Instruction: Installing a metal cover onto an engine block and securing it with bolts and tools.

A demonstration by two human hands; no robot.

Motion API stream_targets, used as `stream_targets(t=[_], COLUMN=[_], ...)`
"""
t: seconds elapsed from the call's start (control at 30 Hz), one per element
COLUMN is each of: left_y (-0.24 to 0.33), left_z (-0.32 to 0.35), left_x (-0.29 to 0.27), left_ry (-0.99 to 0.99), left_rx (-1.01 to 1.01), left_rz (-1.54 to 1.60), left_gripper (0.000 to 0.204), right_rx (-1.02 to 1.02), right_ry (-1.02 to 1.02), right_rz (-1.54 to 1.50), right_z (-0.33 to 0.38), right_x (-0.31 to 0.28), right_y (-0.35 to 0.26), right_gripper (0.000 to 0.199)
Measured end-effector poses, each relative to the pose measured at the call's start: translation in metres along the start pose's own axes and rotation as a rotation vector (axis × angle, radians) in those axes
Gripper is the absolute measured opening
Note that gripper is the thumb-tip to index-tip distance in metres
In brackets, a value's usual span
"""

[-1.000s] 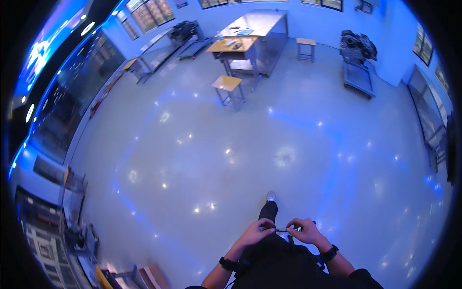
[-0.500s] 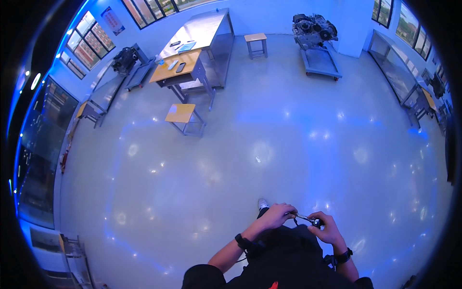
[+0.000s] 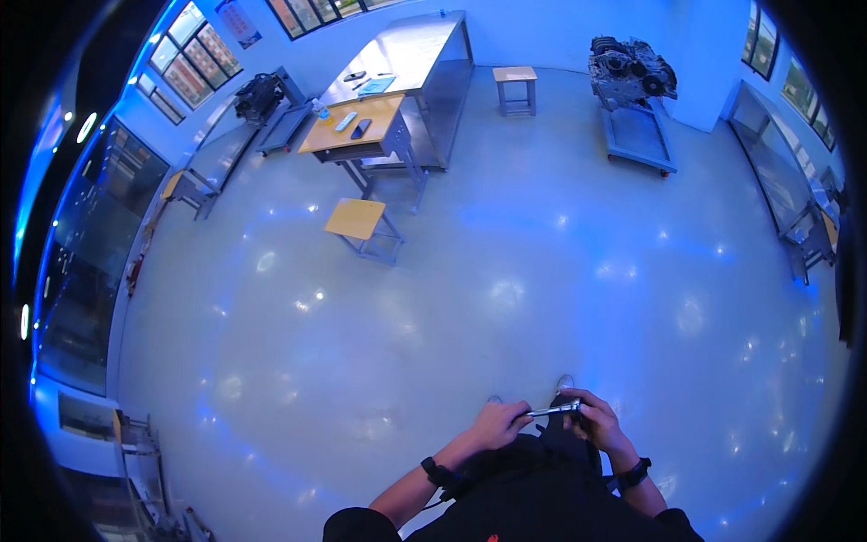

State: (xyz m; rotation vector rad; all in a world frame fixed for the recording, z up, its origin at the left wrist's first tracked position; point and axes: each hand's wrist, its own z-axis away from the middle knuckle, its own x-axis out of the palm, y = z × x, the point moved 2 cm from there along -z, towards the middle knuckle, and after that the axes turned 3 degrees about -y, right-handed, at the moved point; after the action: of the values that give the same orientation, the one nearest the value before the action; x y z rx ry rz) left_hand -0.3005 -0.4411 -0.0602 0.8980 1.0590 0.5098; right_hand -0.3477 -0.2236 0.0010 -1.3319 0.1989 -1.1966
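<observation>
In front of my body I hold a shiny metal ratchet wrench (image 3: 553, 410) nearly level between both hands. The fingers of my left hand (image 3: 498, 425) are closed round its left end. At the other end, where the thicker dark head is, my right hand (image 3: 600, 423) has its fingers curled round the tool. The palms and part of the head are hidden. A dark band sits on each wrist.
A yellow-topped stool (image 3: 356, 219) stands ahead on the left, before a small desk (image 3: 375, 117) with phones and a bottle. Behind are a long metal table (image 3: 411, 56) and another stool (image 3: 515, 74). An engine (image 3: 632, 70) rests on a wheeled stand (image 3: 638, 141) at the far right.
The wrench has turned from slanting to nearly level, and my right hand has closed further round its head. A second shoe now shows; the room's furniture has shifted right in view.
</observation>
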Motion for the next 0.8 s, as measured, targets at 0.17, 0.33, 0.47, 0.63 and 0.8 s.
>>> stream_targets(t=[0.17, 0.33, 0.47, 0.63, 0.8], left_y=[0.011, 0.048, 0.075, 0.085, 0.095], left_z=[-0.003, -0.027, -0.05, -0.069, -0.076], left_x=[0.007, 0.011, 0.009, 0.02, 0.032], left_ry=[0.019, 0.035, 0.163, 0.228, 0.194], left_rx=[-0.098, -0.149, -0.157, -0.15, -0.159], left_rz=[0.034, 0.124, 0.09, 0.115, 0.146], left_gripper=[0.027, 0.03, 0.033, 0.035, 0.037], right_rx=[0.147, -0.007, -0.13, 0.201, -0.165], right_ry=[-0.177, -0.385, -0.43, -0.488, -0.529], right_rz=[0.174, 0.578, 0.581, 0.33, 0.586], right_z=[-0.015, -0.042, -0.058, -0.058, -0.058], right_x=[-0.018, -0.041, -0.057, -0.08, -0.091], right_y=[-0.018, -0.057, -0.077, -0.098, -0.091], right_gripper=[0.04, 0.023, 0.021, 0.022, 0.022])
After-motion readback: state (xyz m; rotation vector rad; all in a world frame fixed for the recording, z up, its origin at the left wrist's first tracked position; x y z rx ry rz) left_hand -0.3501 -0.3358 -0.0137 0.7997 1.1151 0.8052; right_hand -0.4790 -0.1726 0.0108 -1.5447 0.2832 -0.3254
